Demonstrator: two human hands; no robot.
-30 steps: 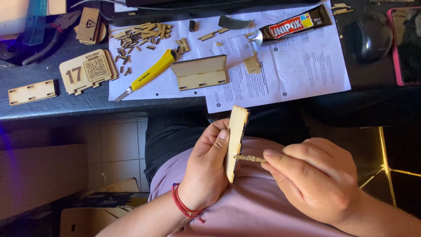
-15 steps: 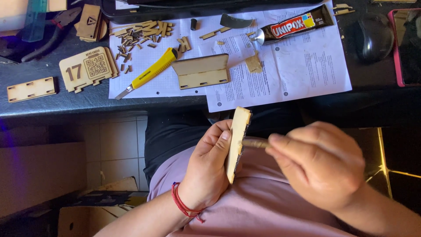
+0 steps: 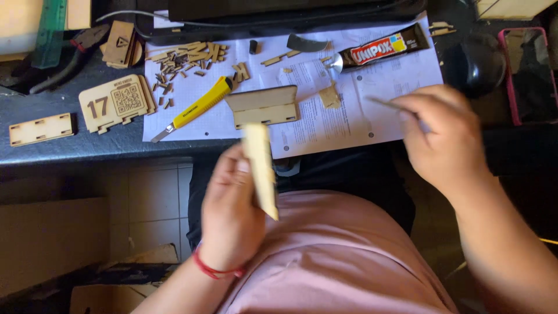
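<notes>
Holding thin wooden panel (image 3: 260, 170) edge-on in our left hand (image 3: 232, 215) above the lap. Right hand (image 3: 444, 136) pinches a thin stick (image 3: 388, 104) over the printed sheets (image 3: 354, 119), near the glue tube (image 3: 381, 49). Judging progress: folded wooden piece (image 3: 263, 106) looks assembled; loose wooden bits (image 3: 183, 61), utility knife (image 3: 197, 109) remain out, so plenty left.

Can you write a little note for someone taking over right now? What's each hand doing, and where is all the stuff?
Left hand: holds a flat pale wooden panel edge-up over the lap.
Right hand: pinches a thin stick above the white printed paper sheets, apart from the panel.
On the dark desk: black glue tube, yellow utility knife, folded wooden piece, pile of small wooden bits.
Done: cannot tell.
Left: panel not joined to anything yet.
</notes>
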